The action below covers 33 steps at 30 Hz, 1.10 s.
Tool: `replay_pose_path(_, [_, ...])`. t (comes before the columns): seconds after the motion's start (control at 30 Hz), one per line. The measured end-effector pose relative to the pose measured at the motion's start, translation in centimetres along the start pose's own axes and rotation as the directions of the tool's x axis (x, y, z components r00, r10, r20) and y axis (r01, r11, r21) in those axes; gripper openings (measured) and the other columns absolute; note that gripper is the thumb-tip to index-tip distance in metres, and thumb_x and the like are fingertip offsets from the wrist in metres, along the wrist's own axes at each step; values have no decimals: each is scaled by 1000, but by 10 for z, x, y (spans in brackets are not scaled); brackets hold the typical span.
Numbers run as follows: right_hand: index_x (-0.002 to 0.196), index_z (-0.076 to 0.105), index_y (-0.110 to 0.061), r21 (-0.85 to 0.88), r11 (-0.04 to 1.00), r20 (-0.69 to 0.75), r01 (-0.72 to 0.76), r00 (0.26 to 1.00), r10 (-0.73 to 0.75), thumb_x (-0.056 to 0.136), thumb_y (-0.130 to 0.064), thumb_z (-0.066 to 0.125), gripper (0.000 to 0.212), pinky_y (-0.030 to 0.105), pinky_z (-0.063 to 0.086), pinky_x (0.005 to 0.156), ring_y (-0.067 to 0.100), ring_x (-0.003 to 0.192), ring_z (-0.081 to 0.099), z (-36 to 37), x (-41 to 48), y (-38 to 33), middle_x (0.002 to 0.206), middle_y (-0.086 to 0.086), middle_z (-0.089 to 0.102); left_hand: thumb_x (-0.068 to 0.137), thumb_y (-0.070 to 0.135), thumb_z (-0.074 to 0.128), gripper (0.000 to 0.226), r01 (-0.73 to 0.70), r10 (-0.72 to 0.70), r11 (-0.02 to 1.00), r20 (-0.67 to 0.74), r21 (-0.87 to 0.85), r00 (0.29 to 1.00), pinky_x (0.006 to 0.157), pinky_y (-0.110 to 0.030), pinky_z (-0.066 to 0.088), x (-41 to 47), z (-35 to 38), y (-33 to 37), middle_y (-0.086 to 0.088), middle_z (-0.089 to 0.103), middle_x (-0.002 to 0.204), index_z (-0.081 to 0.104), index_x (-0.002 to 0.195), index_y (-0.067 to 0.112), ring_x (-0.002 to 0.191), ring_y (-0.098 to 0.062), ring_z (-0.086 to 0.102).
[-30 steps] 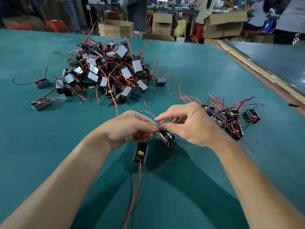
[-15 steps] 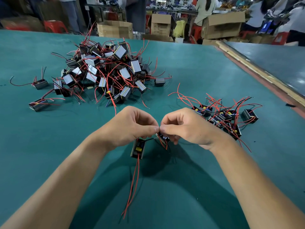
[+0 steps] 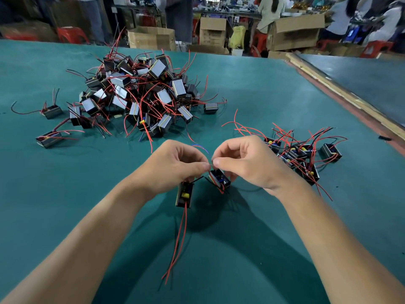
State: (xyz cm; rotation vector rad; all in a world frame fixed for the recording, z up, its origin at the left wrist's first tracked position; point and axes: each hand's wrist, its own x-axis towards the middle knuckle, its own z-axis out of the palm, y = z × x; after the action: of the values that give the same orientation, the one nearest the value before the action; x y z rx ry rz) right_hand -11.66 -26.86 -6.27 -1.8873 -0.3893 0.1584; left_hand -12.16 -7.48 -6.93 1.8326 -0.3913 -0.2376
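Above the green table (image 3: 263,102), my left hand (image 3: 173,165) and my right hand (image 3: 243,163) meet fingertip to fingertip and pinch thin wire ends between them. A small black module with a yellow part (image 3: 184,194) hangs under my left hand, its long red wires (image 3: 176,249) trailing toward me. A second small black module (image 3: 219,180) sits just under my right hand's fingers. A thin blue wire (image 3: 200,147) loops up behind the two thumbs.
A big pile of black modules with red and black wires (image 3: 140,95) lies at the back left, with strays (image 3: 51,111) further left. A smaller group of modules (image 3: 300,152) lies right of my right hand. Cardboard boxes (image 3: 151,38) and people stand beyond the table's far edge.
The two hands have stayed together at the wire ends, with the fingers shifting slightly. The module under my right hand now shows more clearly, and the blue wire loop is visible again.
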Motion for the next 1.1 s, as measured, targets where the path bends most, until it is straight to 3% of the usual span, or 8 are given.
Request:
replay_pose_path(0.17, [81,75,-16,-100,987,20,125,992,-124,83,4,72,21,33,52,64,14,63,61,-3,0,3,71,-5,72,89,2,64,15,68,-67,995,21,-79,998,56,-18,40,1,-4,-1,2,55,55,68,75,5,53,-12,46])
replay_pose_path(0.33, [80,76,-19,-120,978,24,172,985,-171,83,-4,77,16,22,48,59,7,59,59,-2,1,6,68,-7,72,89,4,63,16,97,-90,990,69,-104,994,57,-18,40,0,-5,0,0,55,58,69,74,7,54,-12,45])
replay_pose_path(0.53, [73,77,-14,-115,982,27,151,989,-149,85,-13,76,13,24,42,54,8,55,53,-4,0,5,61,3,70,88,2,66,11,65,-61,996,65,-66,996,53,-17,39,0,-3,-1,-1,55,58,70,80,-6,52,-10,44])
replay_pose_path(0.67, [65,72,-9,-142,984,3,106,994,-107,89,-14,72,25,18,34,49,6,48,44,-2,1,6,51,-7,59,87,0,67,12,9,-8,1000,24,-18,1000,59,-28,36,-1,2,-1,-3,57,61,74,78,1,59,-14,42])
replay_pose_path(0.77, [65,68,-4,-166,984,8,69,998,-69,91,-18,70,30,26,36,52,11,51,45,-1,2,6,53,6,59,87,3,69,11,-28,28,1000,-1,2,1000,63,-35,35,-1,6,0,-6,60,66,76,79,6,64,-17,44])
replay_pose_path(0.83, [65,66,-2,-174,984,15,36,999,-34,92,-21,68,32,32,36,55,14,53,45,0,2,7,55,11,57,87,4,70,12,-42,43,999,-20,20,999,63,-33,36,-1,7,-1,-2,62,66,77,79,8,64,-15,45])
replay_pose_path(0.93, [70,68,-6,-176,984,-10,42,999,-45,91,-21,69,26,29,40,55,10,52,48,1,2,7,56,-2,60,88,6,69,11,-10,10,1000,-32,15,999,61,-31,35,0,6,-2,-3,58,63,76,79,8,61,-17,42])
replay_pose_path(1.1, [78,72,-13,-135,975,-18,174,984,-178,86,-2,70,14,32,49,61,13,58,57,-1,1,4,66,-7,68,88,2,65,16,57,-58,997,-30,-53,998,55,-19,39,3,3,0,1,55,56,70,74,5,52,-11,45])
